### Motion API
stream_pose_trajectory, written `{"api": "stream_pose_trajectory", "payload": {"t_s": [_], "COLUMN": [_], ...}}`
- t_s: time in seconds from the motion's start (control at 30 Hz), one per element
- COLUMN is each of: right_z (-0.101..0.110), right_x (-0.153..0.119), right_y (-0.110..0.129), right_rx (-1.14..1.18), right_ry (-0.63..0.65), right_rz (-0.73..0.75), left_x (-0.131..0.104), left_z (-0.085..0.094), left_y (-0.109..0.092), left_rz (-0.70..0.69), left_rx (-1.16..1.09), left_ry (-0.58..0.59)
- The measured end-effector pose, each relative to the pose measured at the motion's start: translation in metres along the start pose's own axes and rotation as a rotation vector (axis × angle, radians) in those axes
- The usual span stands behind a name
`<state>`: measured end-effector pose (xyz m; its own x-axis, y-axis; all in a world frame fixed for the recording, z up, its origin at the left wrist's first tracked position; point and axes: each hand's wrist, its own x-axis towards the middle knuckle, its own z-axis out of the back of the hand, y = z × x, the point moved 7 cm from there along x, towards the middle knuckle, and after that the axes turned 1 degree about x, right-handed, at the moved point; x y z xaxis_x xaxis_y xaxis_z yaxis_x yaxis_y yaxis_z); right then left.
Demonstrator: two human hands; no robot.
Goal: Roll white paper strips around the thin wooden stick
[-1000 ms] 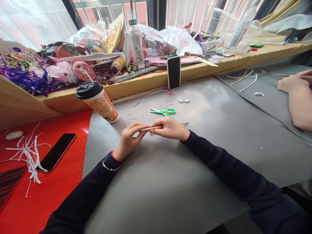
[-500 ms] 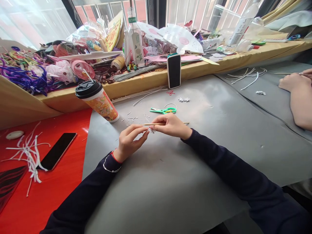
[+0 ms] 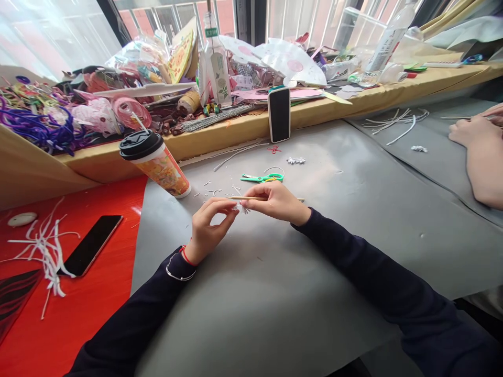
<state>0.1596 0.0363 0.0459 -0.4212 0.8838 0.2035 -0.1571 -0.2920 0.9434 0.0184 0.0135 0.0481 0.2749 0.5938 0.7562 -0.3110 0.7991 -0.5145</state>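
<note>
My left hand [image 3: 208,225] has thumb and fingertips pinched on one end of a small white knotted cord piece [image 3: 245,210], mostly hidden by the fingers. From the other side, my right hand [image 3: 280,204] grips the same piece, its short frayed ends hanging below the fingertips. A thin pointed wooden stick [image 3: 234,198] also lies across my right hand, running roughly level. Just beyond the hands lie green-handled scissors [image 3: 259,178], with cut cord scraps [image 3: 213,191] to their left. Farther back rest a white knotted cord [image 3: 295,161] and a small red knot [image 3: 274,150].
A lidded paper cup [image 3: 165,170] stands at left. Beyond it, a black phone [image 3: 94,245] and white strips [image 3: 50,251] lie on red. An upright phone [image 3: 279,115] leans against the cluttered ledge [image 3: 314,112]. Another person's hands [image 3: 477,131] are at right.
My left fingers have rounded into a wider arch, still pinched at the tips. My right hand and the stick stay nearly in place; the whole view shifts slightly.
</note>
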Motion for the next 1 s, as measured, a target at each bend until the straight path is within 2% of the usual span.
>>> {"api": "stream_pose_trajectory", "payload": {"t_s": [0.1, 0.27, 0.37, 0.5, 0.57, 0.7, 1.0], "right_z": [-0.003, -0.002, 0.006, 0.018, 0.017, 0.009, 0.010], "right_x": [0.000, -0.003, -0.006, -0.013, -0.016, -0.018, -0.019], "right_y": [-0.001, 0.005, 0.013, 0.021, 0.024, 0.020, 0.020], "right_rx": [-0.026, -0.169, -0.302, -0.613, -0.808, -1.120, -1.272], "right_ry": [0.016, 0.004, -0.041, -0.185, -0.217, -0.194, -0.232], "right_rz": [0.005, 0.078, 0.130, 0.213, 0.270, 0.322, 0.361], "left_x": [0.000, 0.002, 0.003, 0.002, 0.002, 0.002, 0.003], "left_z": [-0.003, -0.001, 0.002, 0.004, 0.004, 0.003, 0.003], "left_y": [0.007, 0.012, 0.018, 0.022, 0.022, 0.020, 0.016], "left_rz": [0.116, 0.200, 0.235, 0.235, 0.214, 0.175, 0.128], "left_rx": [-0.172, -0.322, -0.304, -0.249, -0.192, -0.102, -0.017], "left_ry": [0.003, -0.037, -0.051, -0.059, -0.052, -0.023, -0.004]}}
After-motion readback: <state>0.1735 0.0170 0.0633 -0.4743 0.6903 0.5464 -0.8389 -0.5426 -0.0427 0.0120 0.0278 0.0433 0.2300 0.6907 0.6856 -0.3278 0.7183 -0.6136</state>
